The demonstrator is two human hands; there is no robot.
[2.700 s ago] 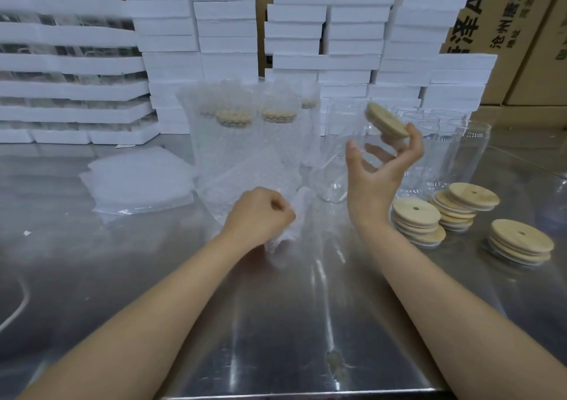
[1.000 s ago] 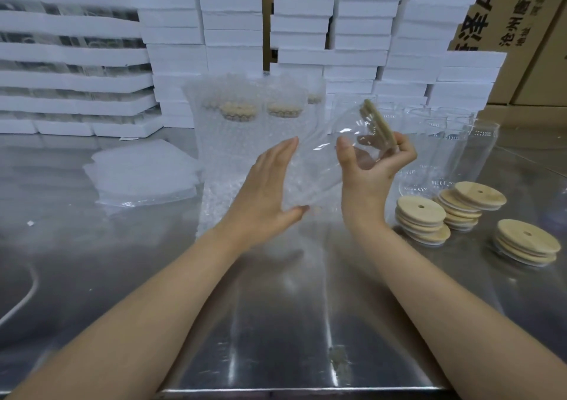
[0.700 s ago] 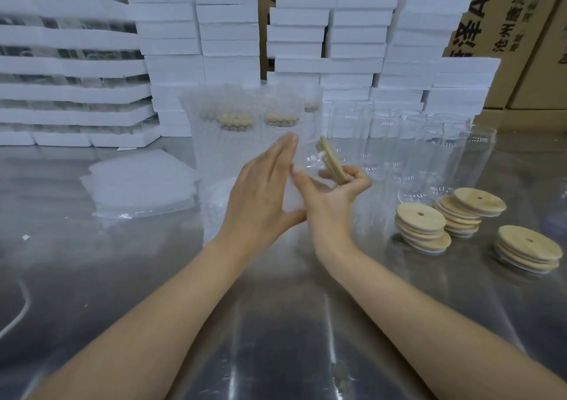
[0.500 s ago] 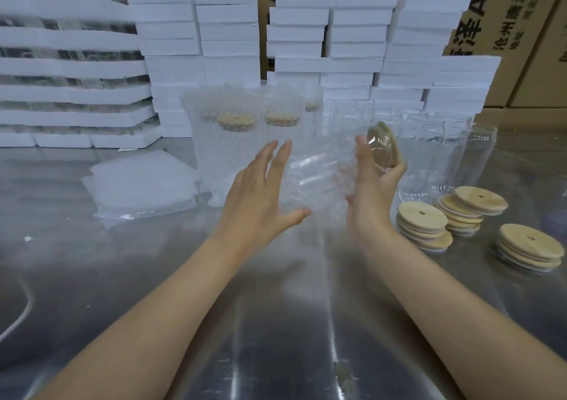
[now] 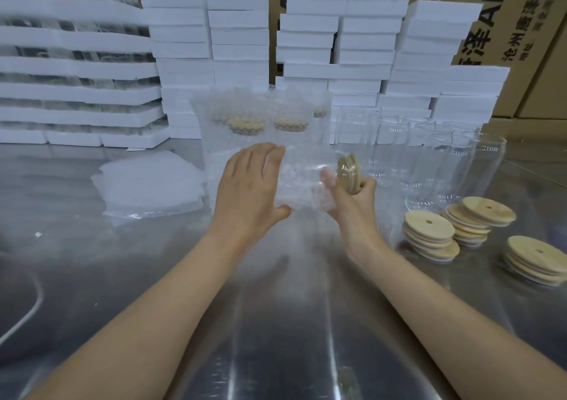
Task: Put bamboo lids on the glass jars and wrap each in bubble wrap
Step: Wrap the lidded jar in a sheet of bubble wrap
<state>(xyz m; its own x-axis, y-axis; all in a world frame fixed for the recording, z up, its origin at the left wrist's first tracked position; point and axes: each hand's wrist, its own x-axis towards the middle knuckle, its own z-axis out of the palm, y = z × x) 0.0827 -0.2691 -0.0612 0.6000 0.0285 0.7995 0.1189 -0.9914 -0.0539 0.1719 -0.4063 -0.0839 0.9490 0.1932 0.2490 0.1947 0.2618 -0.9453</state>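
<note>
A glass jar in bubble wrap (image 5: 302, 186) lies sideways in the air between my hands, above the steel table (image 5: 276, 323). A bamboo lid (image 5: 348, 172) sits on its right end. My left hand (image 5: 248, 191) presses flat against the jar's left end, fingers straight. My right hand (image 5: 352, 203) grips the lidded end, fingers curled round the wrap. Bare glass jars (image 5: 429, 157) stand to the right. Stacks of bamboo lids (image 5: 429, 234) lie at the right.
Wrapped lidded jars (image 5: 260, 123) stand behind my hands. A pile of bubble-wrap sheets (image 5: 150, 182) lies at the left. White foam blocks (image 5: 337, 50) and cardboard boxes (image 5: 521, 31) line the back. More lid stacks (image 5: 535, 258) sit near the right edge.
The left hand let go of the bubble wrap and came up flat against the jar's base. The jar with its lid has been turning between my hands, with bubble wrap now around it.
</note>
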